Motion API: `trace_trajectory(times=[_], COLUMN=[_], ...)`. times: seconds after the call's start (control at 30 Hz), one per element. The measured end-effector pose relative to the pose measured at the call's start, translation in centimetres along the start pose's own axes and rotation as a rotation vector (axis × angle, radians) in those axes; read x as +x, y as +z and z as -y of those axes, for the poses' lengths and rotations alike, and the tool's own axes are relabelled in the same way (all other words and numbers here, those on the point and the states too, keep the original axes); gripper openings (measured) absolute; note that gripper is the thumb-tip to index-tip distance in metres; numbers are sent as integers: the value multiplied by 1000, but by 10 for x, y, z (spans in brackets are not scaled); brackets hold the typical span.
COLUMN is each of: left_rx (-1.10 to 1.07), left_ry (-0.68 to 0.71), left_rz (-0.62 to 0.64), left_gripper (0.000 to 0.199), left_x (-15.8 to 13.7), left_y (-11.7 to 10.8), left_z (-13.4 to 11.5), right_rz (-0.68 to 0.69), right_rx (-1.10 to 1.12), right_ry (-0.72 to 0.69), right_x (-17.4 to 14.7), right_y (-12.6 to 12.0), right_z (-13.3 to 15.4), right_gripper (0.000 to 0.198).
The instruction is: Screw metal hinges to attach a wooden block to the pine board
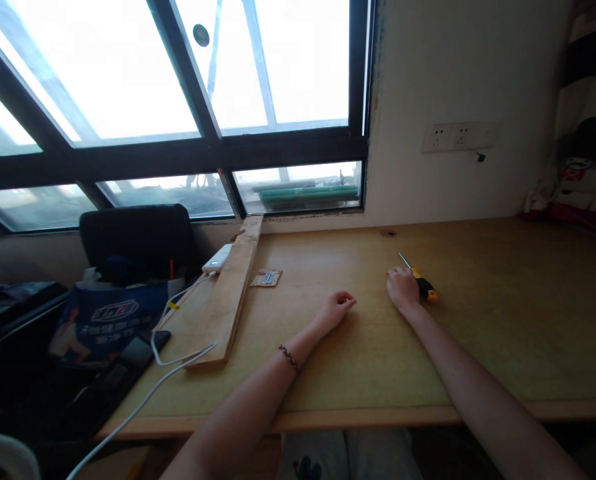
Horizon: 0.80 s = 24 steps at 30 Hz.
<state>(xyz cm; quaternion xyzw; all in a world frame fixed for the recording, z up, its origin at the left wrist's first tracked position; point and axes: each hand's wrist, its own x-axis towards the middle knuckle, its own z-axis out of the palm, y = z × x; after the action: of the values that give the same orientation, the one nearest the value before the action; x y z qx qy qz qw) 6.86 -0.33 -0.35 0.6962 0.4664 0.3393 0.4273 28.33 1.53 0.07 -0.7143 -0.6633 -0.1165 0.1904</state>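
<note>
My left hand [335, 311] rests on the wooden table with its fingers curled and thumb drawn in. Whatever may be between those fingertips is too small to make out. To its right, my right hand [403, 289] lies palm down with bent fingers, partly hidden from above. Right against its outer side is a screwdriver [427, 288] with a yellow and black handle, its thin metal shaft pointing away toward the wall. Beyond my left hand lies a small flat tan piece [267, 278] with silvery metal parts on it.
A long wooden board [231, 303] lies along the table's left side, near a white power strip [219, 259] and its white cable [153, 340]. Past the left edge stand a black chair [138, 233] and a blue bag [113, 313]. Wall sockets [451, 137] are at the back.
</note>
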Motion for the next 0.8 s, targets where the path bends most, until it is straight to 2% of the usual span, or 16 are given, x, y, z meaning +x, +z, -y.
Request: trace_trajectory(times=[0.27,0.53,0.67,0.8], left_rx=[1,66,114,178], left_ry=[-20,10,72,32], left_rz=[-117,-141,-240,-408], left_gripper=[31,48,48,36], left_x=[-3,-5,0,1], left_y=[-5,-16,-43,-94], left_z=[-9,-17,-24,-20], right_rz=[-38,-36,-53,-33], right_rx=[101,121,173,481], right_ry=[-49,-29,4,1], right_x=[1,0,-6,-19], right_y=[-1,-15,-22,-34], right_z=[5,11,19,46], right_gripper=[27,27,30,28])
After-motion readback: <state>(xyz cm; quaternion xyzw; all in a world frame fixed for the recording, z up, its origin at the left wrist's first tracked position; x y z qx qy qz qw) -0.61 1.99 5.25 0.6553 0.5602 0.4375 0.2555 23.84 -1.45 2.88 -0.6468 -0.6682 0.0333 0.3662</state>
